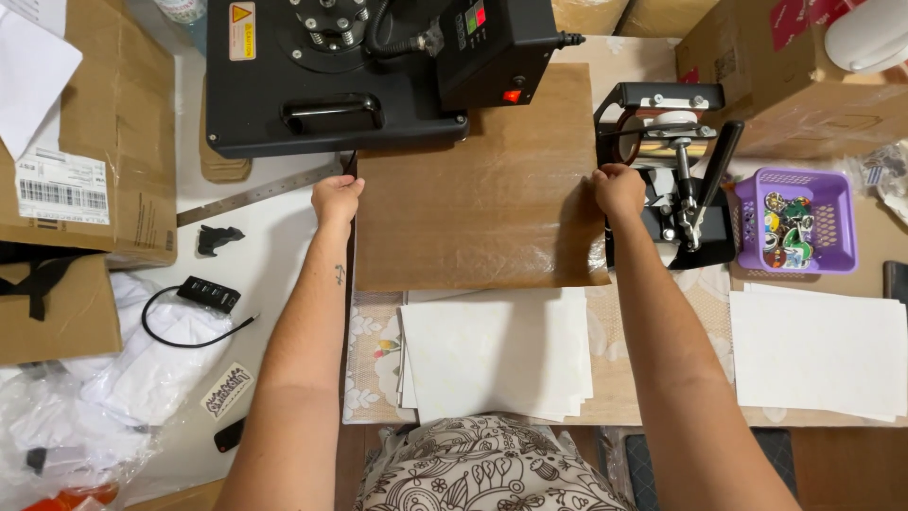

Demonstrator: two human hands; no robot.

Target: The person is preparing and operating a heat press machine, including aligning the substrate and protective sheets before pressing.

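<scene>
Left hand (pixel 337 199) closed on the left edge of a brown sheet (pixel 473 199), near its upper corner. Right hand (pixel 619 189) closed likewise on the right edge, at about the same height. Sheet spread flat between both hands on the surface (pixel 284 246), its far edge tucked under a black heat press (pixel 359 76) with a red lamp lit. Just below the sheet, a stack of white paper (pixel 497 355); a second white stack (pixel 818 352) off to the right. Beside the right hand, a small black lever press (pixel 676 180), then a purple basket (pixel 837 222) filled with colourful small items. Left of the left hand, a metal ruler (pixel 255 196), a black clip (pixel 218 238), a black hub with cable (pixel 208 295), and cardboard boxes (pixel 90 123).
</scene>
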